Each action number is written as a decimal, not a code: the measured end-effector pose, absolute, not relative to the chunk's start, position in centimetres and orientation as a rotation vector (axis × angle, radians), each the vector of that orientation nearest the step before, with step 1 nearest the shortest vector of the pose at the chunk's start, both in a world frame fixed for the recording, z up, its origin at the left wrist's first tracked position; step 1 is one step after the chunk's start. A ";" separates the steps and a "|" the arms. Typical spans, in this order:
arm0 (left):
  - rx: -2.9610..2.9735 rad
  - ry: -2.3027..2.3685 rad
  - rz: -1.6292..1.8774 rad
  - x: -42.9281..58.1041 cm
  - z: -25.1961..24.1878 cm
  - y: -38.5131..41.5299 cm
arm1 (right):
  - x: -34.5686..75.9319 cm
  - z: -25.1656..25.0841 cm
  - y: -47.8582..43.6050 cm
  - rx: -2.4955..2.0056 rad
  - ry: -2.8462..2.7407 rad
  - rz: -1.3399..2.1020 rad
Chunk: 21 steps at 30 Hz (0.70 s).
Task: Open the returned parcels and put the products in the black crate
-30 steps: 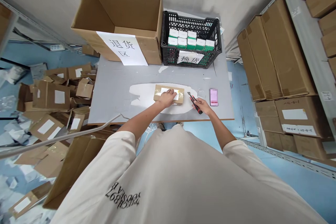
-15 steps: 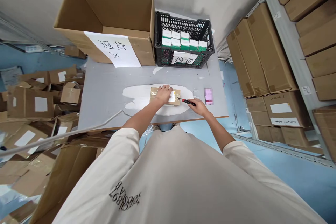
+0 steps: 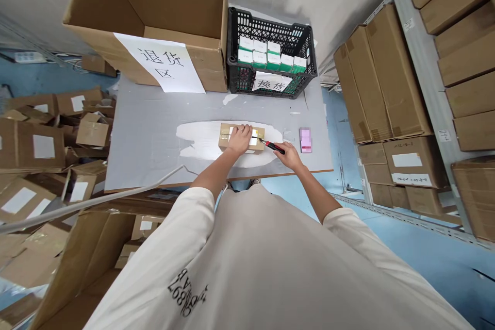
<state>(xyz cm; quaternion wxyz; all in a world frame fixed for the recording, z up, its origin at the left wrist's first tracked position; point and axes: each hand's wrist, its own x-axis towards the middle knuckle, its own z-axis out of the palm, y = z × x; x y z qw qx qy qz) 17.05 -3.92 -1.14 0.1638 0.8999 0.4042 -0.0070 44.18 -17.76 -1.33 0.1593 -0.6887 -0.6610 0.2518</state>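
Note:
A small brown cardboard box [image 3: 223, 140] with a white label lies on the table in front of me. My left hand [image 3: 240, 139] is laid over its top, fingers across the label, holding it down. My right hand [image 3: 289, 155] is wrapped around a red and black utility knife [image 3: 275, 147]. The knife points left, its tip at the right end of the box top. A dark line runs along the top near the blade; whether it is a cut or a seam, I cannot tell. Under the box is a white patch [image 3: 185, 134] of the tabletop.
Right of my right hand lies a pink-screened phone [image 3: 305, 140]. At the back stand a big open carton [image 3: 209, 69] and a black crate [image 3: 232, 75] holding several green-white boxes [image 3: 273, 62]. Cartons are piled left [image 3: 42, 147]; shelves [image 3: 415, 62] stand right. A pale cable [image 3: 127, 193] crosses the table's left edge.
The view has shifted a little, so the table and the containers sit slightly differently. The right hand with the knife has moved slightly left toward the box; the left hand stays on it.

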 end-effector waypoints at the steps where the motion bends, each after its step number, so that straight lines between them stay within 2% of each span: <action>1: 2.565 1.149 -0.012 17.0 -1.3 -3.9 | 43.9 -1.6 -17.9 -1.978 -1.879 0.712; 7: 2.582 1.124 -0.018 16.9 -1.8 -3.4 | 43.0 -2.7 -18.3 -1.992 -1.843 0.623; 13: 2.585 1.114 -0.026 16.7 -1.6 -2.9 | 43.8 -1.6 -17.1 -2.060 -2.001 0.521; 21: 2.559 1.124 -0.054 16.3 -1.2 -4.0 | 43.9 -2.6 -17.8 -2.014 -1.951 0.616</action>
